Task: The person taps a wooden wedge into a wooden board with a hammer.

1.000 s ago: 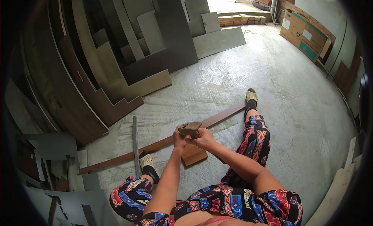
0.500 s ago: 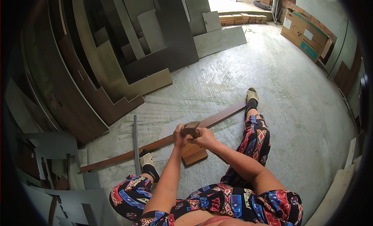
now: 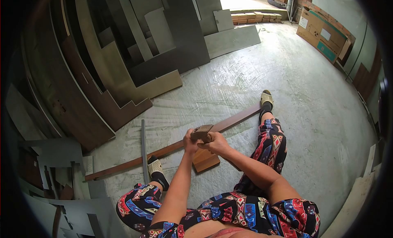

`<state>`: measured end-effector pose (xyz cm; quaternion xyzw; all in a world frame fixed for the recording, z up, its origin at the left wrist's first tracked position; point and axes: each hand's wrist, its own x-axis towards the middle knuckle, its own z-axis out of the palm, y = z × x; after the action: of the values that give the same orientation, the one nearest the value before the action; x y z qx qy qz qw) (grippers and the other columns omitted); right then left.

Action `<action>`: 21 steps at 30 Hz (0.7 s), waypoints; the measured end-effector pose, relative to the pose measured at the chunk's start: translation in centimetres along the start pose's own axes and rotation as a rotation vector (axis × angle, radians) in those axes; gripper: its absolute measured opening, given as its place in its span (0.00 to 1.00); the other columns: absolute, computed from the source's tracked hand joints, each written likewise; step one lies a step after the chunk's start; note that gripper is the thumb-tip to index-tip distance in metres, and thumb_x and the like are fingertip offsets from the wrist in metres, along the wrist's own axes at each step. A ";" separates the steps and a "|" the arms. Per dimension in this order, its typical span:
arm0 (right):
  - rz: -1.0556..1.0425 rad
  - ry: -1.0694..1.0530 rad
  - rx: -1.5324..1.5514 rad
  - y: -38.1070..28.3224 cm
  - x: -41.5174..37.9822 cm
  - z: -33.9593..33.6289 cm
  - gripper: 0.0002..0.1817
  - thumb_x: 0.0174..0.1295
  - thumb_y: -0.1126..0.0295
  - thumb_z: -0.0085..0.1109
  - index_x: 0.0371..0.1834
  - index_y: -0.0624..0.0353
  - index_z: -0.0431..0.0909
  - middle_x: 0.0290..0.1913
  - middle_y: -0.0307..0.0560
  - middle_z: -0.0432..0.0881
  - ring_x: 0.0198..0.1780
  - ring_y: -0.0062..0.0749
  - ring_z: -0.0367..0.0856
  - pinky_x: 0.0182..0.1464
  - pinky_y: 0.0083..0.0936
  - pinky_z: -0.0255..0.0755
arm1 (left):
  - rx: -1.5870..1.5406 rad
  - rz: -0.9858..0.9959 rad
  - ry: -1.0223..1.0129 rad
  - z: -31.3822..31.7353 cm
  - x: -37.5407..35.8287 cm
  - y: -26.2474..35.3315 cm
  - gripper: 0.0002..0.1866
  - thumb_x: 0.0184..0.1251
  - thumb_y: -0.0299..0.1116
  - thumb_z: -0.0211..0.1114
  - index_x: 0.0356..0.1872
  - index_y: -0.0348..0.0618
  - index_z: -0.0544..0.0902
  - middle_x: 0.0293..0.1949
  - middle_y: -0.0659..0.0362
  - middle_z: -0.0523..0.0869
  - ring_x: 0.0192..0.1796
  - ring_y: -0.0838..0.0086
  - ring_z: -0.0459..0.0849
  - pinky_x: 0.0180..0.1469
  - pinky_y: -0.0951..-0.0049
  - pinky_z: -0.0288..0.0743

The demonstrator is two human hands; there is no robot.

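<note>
My right hand (image 3: pixel 217 143) is closed around a hammer (image 3: pixel 202 133), close to its worn brown, block-like head. A dark, thin length shows beneath my right forearm and looks like its handle. My left hand (image 3: pixel 190 141) is closed just left of the head; whatever its fingers pinch is hidden. Below both hands, a long brown wooden strip (image 3: pixel 163 149) runs diagonally across the floor. An orange-brown wooden block (image 3: pixel 205 161) lies under the hands beside the strip. My right shoe (image 3: pixel 266 99) is at the strip's far end, and my left shoe (image 3: pixel 155 166) is near its other end.
A narrow grey bar (image 3: pixel 143 146) crosses the strip by my left shoe. Many boards (image 3: pixel 180 37) lean along the left wall, with offcuts (image 3: pixel 57 150) at lower left. A cardboard box (image 3: pixel 321 35) stands at the back right, and pale planks (image 3: pixel 354 205) lie along the right edge.
The hammer head has risen and tipped slightly, so more of its face shows. Both hands have kept nearly the same place, and the strip and block have not moved.
</note>
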<state>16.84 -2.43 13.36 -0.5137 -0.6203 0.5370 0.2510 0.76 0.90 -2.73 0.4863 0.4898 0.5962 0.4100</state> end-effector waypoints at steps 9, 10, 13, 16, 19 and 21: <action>-0.032 0.002 -0.119 1.1 0.4 0.1 0.12 0.52 0.65 0.69 0.31 0.60 0.78 0.22 0.32 0.74 0.21 0.15 0.71 0.21 0.16 0.66 | -0.047 -0.028 0.005 -0.4 0.2 -1.8 0.12 0.46 0.24 0.71 0.31 0.42 0.77 0.30 0.57 0.80 0.34 0.65 0.80 0.39 0.71 0.74; -0.049 0.012 -0.128 0.8 0.2 0.1 0.12 0.52 0.65 0.70 0.31 0.60 0.78 0.22 0.32 0.74 0.21 0.15 0.71 0.21 0.17 0.66 | 0.033 -0.024 0.009 -0.3 0.0 -1.2 0.12 0.46 0.24 0.71 0.31 0.41 0.76 0.31 0.57 0.80 0.34 0.65 0.80 0.39 0.71 0.74; -0.079 0.012 -0.072 0.1 -0.4 0.2 0.14 0.51 0.64 0.71 0.31 0.60 0.78 0.21 0.33 0.74 0.20 0.16 0.71 0.21 0.18 0.66 | 0.419 0.063 0.021 0.4 -0.8 4.0 0.12 0.46 0.26 0.71 0.30 0.41 0.76 0.30 0.56 0.80 0.34 0.65 0.80 0.39 0.71 0.74; -0.070 -0.020 0.092 -0.1 -0.3 0.2 0.15 0.49 0.61 0.72 0.31 0.59 0.78 0.21 0.33 0.74 0.20 0.18 0.71 0.22 0.18 0.67 | 0.335 0.177 0.075 0.6 -0.5 2.7 0.12 0.46 0.29 0.71 0.30 0.41 0.76 0.30 0.56 0.80 0.34 0.65 0.80 0.39 0.70 0.74; -0.055 -0.016 0.025 -0.1 0.0 0.1 0.15 0.50 0.62 0.72 0.31 0.59 0.78 0.21 0.33 0.73 0.20 0.16 0.70 0.22 0.18 0.67 | 0.180 0.062 0.066 0.2 0.1 -0.7 0.12 0.48 0.31 0.70 0.30 0.42 0.76 0.30 0.55 0.81 0.35 0.62 0.82 0.40 0.68 0.75; -0.045 0.031 -0.182 0.0 0.1 0.1 0.14 0.51 0.62 0.71 0.32 0.60 0.79 0.21 0.32 0.73 0.20 0.14 0.70 0.22 0.18 0.67 | -0.053 -0.037 0.031 -0.4 0.4 -2.8 0.11 0.48 0.31 0.69 0.31 0.42 0.76 0.31 0.55 0.81 0.36 0.61 0.82 0.40 0.67 0.75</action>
<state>16.74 -2.34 13.26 -0.5285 -0.6741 0.4645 0.2250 0.34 1.74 -5.40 0.4568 0.4892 0.6087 0.4260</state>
